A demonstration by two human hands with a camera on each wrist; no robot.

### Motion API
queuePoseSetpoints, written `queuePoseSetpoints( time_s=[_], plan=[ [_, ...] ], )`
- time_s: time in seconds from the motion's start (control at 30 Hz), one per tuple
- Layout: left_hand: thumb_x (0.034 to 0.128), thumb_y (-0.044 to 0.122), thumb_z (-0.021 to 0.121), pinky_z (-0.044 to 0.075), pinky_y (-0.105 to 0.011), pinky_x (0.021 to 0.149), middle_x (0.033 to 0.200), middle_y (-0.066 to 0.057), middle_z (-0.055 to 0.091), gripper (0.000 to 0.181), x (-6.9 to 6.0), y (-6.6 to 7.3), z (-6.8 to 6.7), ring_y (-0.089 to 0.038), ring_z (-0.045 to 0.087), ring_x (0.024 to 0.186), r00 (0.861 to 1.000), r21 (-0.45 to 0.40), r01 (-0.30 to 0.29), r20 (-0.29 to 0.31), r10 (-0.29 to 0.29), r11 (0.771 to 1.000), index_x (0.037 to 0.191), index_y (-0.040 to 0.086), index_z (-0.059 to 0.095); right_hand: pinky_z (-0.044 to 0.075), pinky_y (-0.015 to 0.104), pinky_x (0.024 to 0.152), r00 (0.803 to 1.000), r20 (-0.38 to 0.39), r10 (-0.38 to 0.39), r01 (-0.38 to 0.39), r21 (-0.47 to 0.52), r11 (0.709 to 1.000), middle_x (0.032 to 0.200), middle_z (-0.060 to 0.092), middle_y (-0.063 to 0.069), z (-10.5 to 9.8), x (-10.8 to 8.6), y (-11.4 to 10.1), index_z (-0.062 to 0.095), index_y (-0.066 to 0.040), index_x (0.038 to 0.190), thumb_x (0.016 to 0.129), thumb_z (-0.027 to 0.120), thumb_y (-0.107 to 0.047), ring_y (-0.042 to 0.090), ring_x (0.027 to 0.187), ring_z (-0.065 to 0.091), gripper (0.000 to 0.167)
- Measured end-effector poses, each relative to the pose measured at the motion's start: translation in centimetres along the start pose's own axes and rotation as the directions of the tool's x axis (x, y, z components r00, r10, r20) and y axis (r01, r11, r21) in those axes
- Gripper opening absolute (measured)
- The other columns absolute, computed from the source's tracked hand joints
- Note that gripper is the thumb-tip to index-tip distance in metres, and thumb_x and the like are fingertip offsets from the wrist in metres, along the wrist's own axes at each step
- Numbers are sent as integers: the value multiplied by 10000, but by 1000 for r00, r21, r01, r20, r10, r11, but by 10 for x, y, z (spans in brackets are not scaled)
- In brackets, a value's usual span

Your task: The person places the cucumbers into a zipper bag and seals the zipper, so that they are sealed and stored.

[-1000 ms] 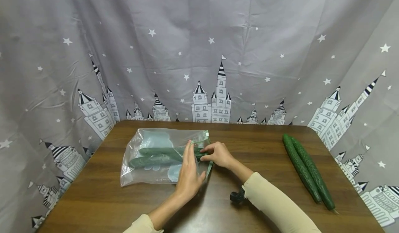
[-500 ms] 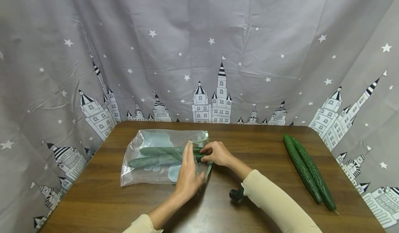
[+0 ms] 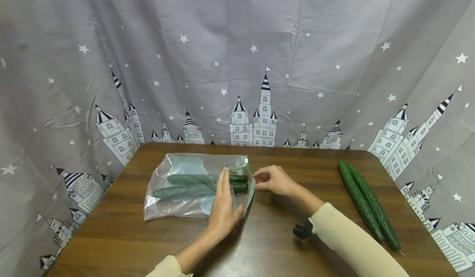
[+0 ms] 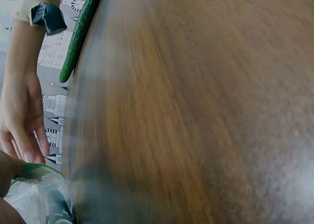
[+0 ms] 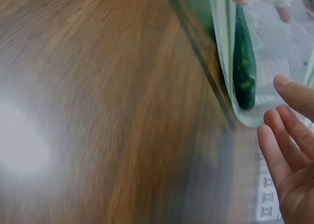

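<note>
R hand (image 3: 274, 181) empty, fingers loosely bent. L hand (image 3: 224, 213) fingers straight, bracing bag (image 3: 167, 209); slip cd collapse mouth.

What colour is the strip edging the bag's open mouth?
Pale green; the strip shows best in the right wrist view.

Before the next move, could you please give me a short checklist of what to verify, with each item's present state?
1. Green-rimmed clear plastic bag, mouth open: ok.
2. Left hand at the bag's mouth: ok.
3. Long, slim dark-green cucumbers inside the bag, visible ends within its mouth: ok.
4. Right hand holding nothing: ok.
5. Right hand clear of the bag's edge: cannot tell; they are very close.
6. Two loose dark-green cucumbers bagged: not ok; they lie on the brown wooden table.
</note>
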State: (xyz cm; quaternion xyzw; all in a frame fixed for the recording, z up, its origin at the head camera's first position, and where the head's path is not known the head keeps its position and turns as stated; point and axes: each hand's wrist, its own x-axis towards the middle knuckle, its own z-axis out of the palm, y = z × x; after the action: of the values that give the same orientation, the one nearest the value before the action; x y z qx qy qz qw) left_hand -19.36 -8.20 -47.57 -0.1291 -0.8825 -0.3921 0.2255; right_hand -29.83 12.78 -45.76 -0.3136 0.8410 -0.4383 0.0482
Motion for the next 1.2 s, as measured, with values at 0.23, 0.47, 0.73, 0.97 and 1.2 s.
queuePoseSetpoints(
  time_s=[0.23, 0.47, 0.73, 0.97, 1.2],
  plan=[
    [625, -128, 912, 523, -470, 1021, 1687, -187, 157, 1224, 0, 0, 1, -444, 524, 1287, 998, 7, 25, 53, -25, 1000, 1609, -28, 193, 606, 364, 822, 1000, -21, 6, -6, -16, 1000, 1098, 742, 185, -26, -19, 2, 740, 36, 1159, 867, 836, -62, 224, 935, 719, 323],
    [625, -97, 926, 501, -489, 1045, 1681, -208, 157, 1215, 2, -1, 5, -453, 478, 1336, 997, 29, -2, 81, 0, 1000, 1600, -51, 201, 602, 356, 772, 998, -62, 27, -28, -28, 999, 1063, 755, 146, -53, -42, 3, 738, 32, 1169, 861, 840, -64, 228, 915, 722, 339],
    [614, -97, 929, 442, -497, 1101, 1675, -212, 169, 1205, 5, -4, 8, -449, 405, 1402, 996, 35, -20, 88, 17, 999, 1587, -66, 220, 598, 360, 798, 992, -99, 73, -78, -57, 995, 1078, 751, 139, -80, -72, 13, 733, 23, 1183, 875, 839, -103, 246, 949, 714, 349],
    [619, -107, 917, 455, -506, 1089, 1669, -226, 174, 1189, 7, -6, 7, -457, 414, 1394, 995, 28, -18, 100, 15, 999, 1581, -81, 218, 599, 308, 776, 985, -154, 82, -99, -104, 990, 1130, 736, 155, -106, -106, 16, 729, 1, 1206, 880, 837, -131, 253, 961, 715, 368],
    [625, -120, 901, 458, -502, 1085, 1682, -220, 144, 1209, 11, -5, 4, -458, 374, 1422, 991, 13, 9, 133, -11, 1000, 1600, -58, 190, 602, 302, 760, 975, -188, 118, -151, -171, 974, 1121, 737, 107, -128, -141, 21, 725, -23, 1218, 900, 826, -179, 202, 941, 713, 368]
  ],
)
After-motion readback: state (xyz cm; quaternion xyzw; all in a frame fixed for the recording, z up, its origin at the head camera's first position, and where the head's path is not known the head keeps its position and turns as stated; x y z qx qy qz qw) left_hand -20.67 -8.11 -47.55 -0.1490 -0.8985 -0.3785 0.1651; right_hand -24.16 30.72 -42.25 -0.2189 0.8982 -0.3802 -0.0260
